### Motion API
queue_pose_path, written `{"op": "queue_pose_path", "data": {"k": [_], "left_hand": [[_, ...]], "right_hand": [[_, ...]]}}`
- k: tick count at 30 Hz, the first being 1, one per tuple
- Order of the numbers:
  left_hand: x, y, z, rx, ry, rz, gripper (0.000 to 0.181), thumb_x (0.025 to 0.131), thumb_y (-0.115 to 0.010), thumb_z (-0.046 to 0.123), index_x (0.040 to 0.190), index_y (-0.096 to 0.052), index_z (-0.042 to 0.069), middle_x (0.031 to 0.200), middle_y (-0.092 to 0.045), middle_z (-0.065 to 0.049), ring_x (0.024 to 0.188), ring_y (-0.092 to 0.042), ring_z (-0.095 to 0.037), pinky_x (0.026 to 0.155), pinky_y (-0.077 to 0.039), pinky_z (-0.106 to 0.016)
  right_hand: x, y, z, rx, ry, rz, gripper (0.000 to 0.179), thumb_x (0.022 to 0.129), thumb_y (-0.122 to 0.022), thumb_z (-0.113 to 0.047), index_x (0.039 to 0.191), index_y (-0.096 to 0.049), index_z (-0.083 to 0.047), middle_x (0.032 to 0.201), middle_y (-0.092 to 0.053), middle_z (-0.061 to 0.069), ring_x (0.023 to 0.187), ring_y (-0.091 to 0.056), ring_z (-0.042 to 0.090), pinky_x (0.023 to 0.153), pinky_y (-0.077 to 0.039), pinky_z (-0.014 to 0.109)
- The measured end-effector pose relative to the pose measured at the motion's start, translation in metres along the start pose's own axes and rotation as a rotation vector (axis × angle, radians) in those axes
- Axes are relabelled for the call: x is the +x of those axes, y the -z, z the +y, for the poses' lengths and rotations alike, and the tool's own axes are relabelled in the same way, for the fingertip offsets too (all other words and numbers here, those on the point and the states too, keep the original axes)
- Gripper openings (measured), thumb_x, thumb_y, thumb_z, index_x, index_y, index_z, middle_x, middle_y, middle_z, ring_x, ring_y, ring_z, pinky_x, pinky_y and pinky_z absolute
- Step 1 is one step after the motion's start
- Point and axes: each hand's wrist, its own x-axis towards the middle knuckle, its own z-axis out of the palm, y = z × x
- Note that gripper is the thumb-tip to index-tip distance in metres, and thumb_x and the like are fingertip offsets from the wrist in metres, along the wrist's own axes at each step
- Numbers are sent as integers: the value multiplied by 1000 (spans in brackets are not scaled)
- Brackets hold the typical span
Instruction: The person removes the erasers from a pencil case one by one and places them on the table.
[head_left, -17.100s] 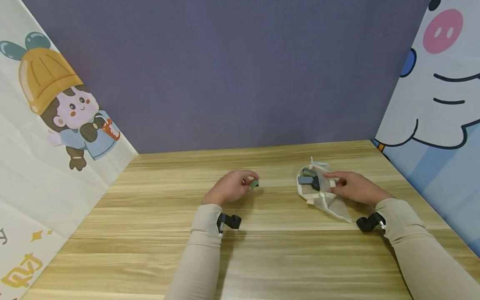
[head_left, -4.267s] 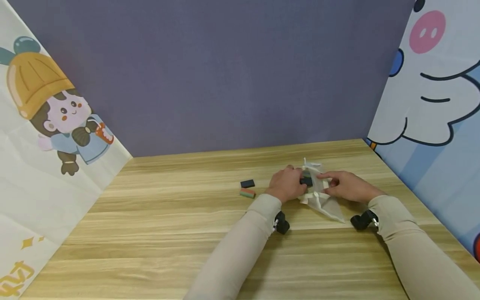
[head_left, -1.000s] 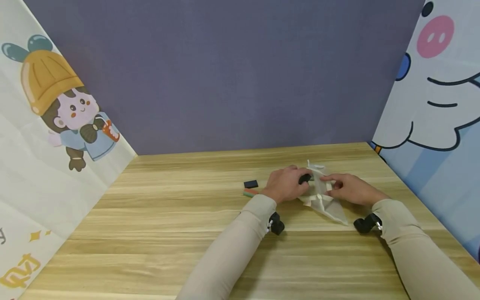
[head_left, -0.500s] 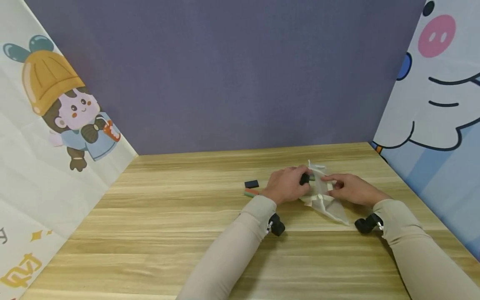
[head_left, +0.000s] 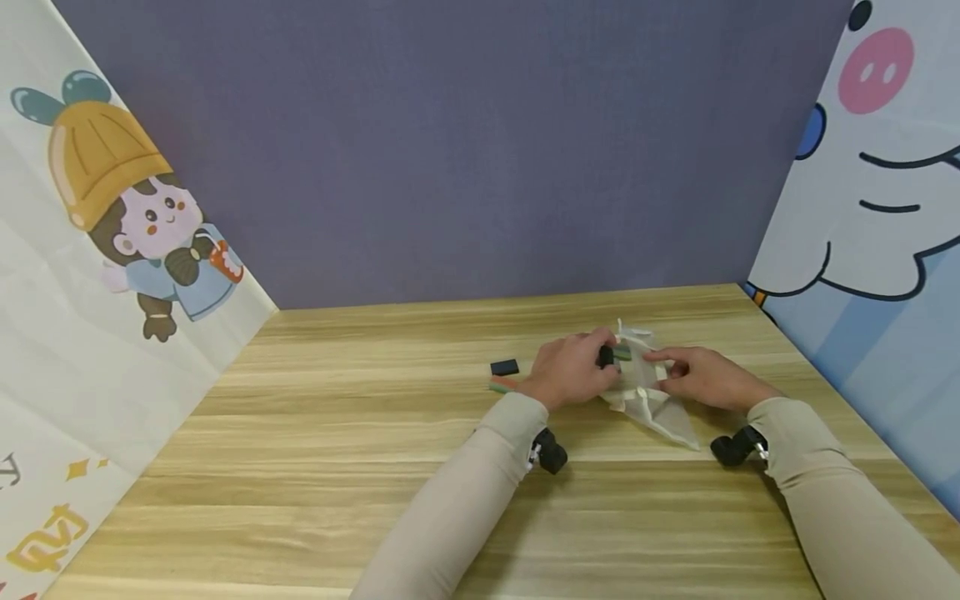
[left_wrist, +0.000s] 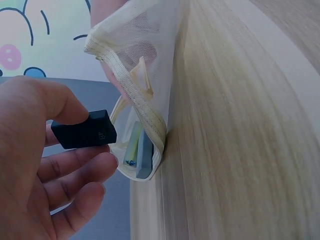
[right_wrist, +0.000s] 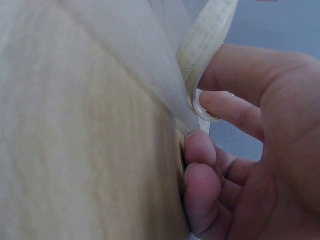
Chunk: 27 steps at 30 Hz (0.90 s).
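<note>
My left hand (head_left: pixel 570 371) pinches a small black eraser (left_wrist: pixel 84 131) between thumb and fingers, just outside the mouth of a white mesh bag (head_left: pixel 660 419). Faint lettering, perhaps "4B", marks the eraser's end. Inside the bag's mouth lie a greenish eraser (left_wrist: pixel 132 145) and a grey-blue eraser (left_wrist: pixel 145 156), side by side. My right hand (head_left: pixel 701 377) grips the bag's zippered edge (right_wrist: pixel 207 42) and keeps the opening apart. On the table left of my left hand are another black eraser (head_left: pixel 504 367) and an orange-and-green eraser (head_left: pixel 502 384), the latter partly hidden by the hand.
The wood-grain table (head_left: pixel 300 467) runs back to a grey-purple panel (head_left: pixel 450 150). Cartoon-printed sheets stand at the left (head_left: pixel 45 275) and right (head_left: pixel 885 242). The bag's lower end lies flat on the table.
Earlier my left hand held a greenish eraser left of the bag; later two erasers lay on the table. Now it has drawn a black eraser slightly leftward from the bag's mouth. The right hand stays put.
</note>
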Motion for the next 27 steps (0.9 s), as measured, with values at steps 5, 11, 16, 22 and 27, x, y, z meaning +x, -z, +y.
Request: {"op": "queue_pose_path", "data": {"k": [5, 11, 16, 22, 27], "left_hand": [[-4, 1, -4, -34, -12, 15, 33, 90, -51, 40, 121, -51, 29, 84, -56, 15, 61, -50, -5, 52, -39, -25], [-6, 4, -5, -47, -19, 13, 34, 90, -50, 37, 123, -51, 31, 82, -55, 16, 60, -50, -4, 51, -39, -24], [-8, 4, -6, -28, -45, 6, 34, 90, -51, 36, 124, -51, 31, 88, -58, 14, 63, -50, -2, 51, -39, -23], [-14, 4, -10, -10, -60, 15, 34, 90, -50, 35, 124, -52, 32, 92, -59, 15, 64, -50, 1, 50, -40, -22], [-16, 7, -11, 10, -73, 18, 34, 90, -50, 38, 123, -53, 37, 98, -59, 15, 66, -50, 2, 51, -40, -22]], "right_hand": [[0, 0, 0, 7, -5, -7, 55, 87, -64, -32, 136, -48, -13, 77, -57, 3, 62, -45, 17, 56, -37, 29], [0, 1, 1, 2, -7, -6, 55, 87, -64, -34, 136, -48, -13, 79, -57, 3, 64, -46, 17, 57, -37, 30], [-1, 1, 3, 2, -12, -5, 56, 88, -64, -34, 137, -47, -14, 80, -56, 3, 65, -45, 17, 57, -37, 30], [-1, 0, 0, 20, -11, -15, 56, 88, -64, -33, 137, -47, -13, 81, -55, 4, 65, -45, 18, 57, -37, 30], [0, 0, 1, 0, -14, -1, 56, 87, -64, -35, 136, -48, -13, 81, -57, 3, 65, -46, 18, 57, -38, 30]]}}
